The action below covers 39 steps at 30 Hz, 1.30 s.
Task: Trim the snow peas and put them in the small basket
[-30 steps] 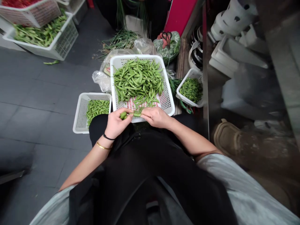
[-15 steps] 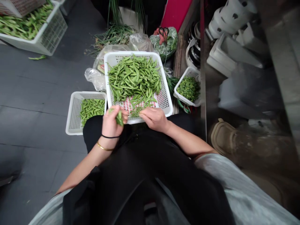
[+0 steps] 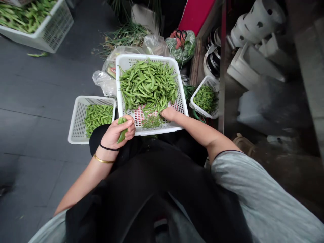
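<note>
My left hand (image 3: 118,131) is closed around a few green pea pods (image 3: 122,130), just outside the near left corner of a white perforated basket (image 3: 184,101). That basket rests at my lap, with a heap of pea pods (image 3: 148,82) filling its far part. Small green trimmings (image 3: 152,122) lie in a pile at its near side. My right hand (image 3: 169,113) reaches into the basket at the near edge of the heap, beside the trimmings. Its fingers point down among the pods and are hidden, so what they hold does not show.
A smaller white basket (image 3: 72,126) with pea pods (image 3: 98,116) stands on the floor at left. Leafy greens (image 3: 205,98) fill a small basket at right. Behind are plastic bags (image 3: 106,84), scissors (image 3: 181,34) and green stalks (image 3: 129,35). A metal shelf edge (image 3: 221,67) runs along the right.
My right hand has moved forward from the basket's near rim to the pod heap. The left hand, still holding pods, has shifted left and slightly back. The view has shifted a little.
</note>
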Motion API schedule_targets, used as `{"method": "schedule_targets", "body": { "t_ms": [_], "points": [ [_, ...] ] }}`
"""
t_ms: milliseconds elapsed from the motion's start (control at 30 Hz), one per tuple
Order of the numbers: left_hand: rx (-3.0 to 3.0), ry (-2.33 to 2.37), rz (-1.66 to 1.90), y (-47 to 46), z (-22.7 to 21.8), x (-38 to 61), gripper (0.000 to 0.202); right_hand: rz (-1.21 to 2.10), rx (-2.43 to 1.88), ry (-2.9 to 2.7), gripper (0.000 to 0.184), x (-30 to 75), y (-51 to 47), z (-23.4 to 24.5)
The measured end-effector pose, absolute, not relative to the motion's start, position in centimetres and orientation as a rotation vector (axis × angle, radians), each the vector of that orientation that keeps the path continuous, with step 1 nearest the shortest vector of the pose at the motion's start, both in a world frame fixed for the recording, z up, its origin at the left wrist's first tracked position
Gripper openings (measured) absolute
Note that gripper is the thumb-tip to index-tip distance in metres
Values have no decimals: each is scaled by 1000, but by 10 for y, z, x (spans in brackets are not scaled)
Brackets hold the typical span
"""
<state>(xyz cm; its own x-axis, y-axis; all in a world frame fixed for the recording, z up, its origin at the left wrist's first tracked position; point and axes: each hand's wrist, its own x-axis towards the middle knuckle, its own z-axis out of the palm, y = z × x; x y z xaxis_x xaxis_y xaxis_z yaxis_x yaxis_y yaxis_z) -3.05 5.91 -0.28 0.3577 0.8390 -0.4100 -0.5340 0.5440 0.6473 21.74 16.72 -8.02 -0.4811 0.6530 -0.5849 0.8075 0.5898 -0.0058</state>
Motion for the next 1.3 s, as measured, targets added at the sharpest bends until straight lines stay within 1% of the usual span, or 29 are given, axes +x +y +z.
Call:
{"method": "schedule_targets", "body": {
  "t_ms": [67, 100, 133, 167, 233, 267, 300, 367, 400, 467, 500, 533, 600, 667, 700, 833, 933, 1000, 1033, 1133, 1200, 1233, 1300],
  "points": [
    [484, 859, 891, 57, -2, -29, 23, -367, 1190, 2295, 18, 225, 167, -69],
    [519, 904, 893, 56, -2, -27, 23, -411, 1233, 2314, 17, 229, 164, -60],
    [563, 956, 904, 55, -3, -23, 23, -528, 1296, 2344, 16, 231, 160, -50],
    [612, 1011, 925, 54, -4, -17, 24, -736, 1359, 2372, 15, 232, 153, -40],
    [724, 1098, 972, 51, -7, -3, 30, -1394, 1420, 2366, 13, 227, 133, -24],
    [778, 1122, 996, 49, -8, 4, 33, -1740, 1360, 2310, 15, 222, 121, -18],
    [824, 1134, 1020, 47, -9, 10, 33, -2004, 1288, 2257, 18, 215, 108, -13],
    [864, 1145, 1076, 44, -9, 17, 29, -2314, 1250, 2182, 28, 202, 86, -8],
    [847, 1147, 1108, 42, -8, 18, 28, -2378, 1307, 2187, 30, 197, 76, -6],
    [763, 1128, 1161, 40, -6, 16, 29, -2329, 1492, 2312, 30, 190, 62, -2],
    [719, 1109, 1173, 39, -4, 14, 29, -2214, 1569, 2448, 27, 189, 57, 0],
    [686, 1090, 1175, 38, -2, 11, 30, -2042, 1606, 2626, 23, 189, 53, 2],
    [661, 1073, 1161, 37, 1, 6, 30, -1605, 1543, 2988, 19, 191, 48, 6],
    [660, 1087, 1151, 35, 3, 4, 31, -1231, 1434, 3201, 20, 193, 46, 10],
    [665, 1093, 1147, 35, 4, 4, 31, -1107, 1418, 3240, 19, 193, 45, 11],
    [690, 1074, 1127, 32, 5, 6, 30, -835, 1471, 3269, 18, 195, 46, 11],
    [644, 1024, 1091, 32, 3, 10, 29, -693, 1374, 3352, 22, 192, 45, 7],
    [608, 977, 1032, 32, 2, 11, 27, -692, 1296, 3422, 24, 188, 43, 5],
    [594, 952, 998, 33, 1, 12, 26, -761, 1234, 3451, 24, 187, 42, 5],
    [585, 855, 859, 34, -1, 9, 26, -1207, 1130, 3386, 24, 190, 47, 5],
    [596, 807, 768, 35, 0, 4, 26, -1498, 1328, 3217, 22, 200, 57, 7],
    [600, 793, 732, 36, 0, 2, 25, -1582, 1480, 3135, 22, 207, 63, 8],
    [595, 782, 694, 38, 0, -2, 24, -1562, 1723, 3070, 21, 219, 74, 10]
  ]
}}
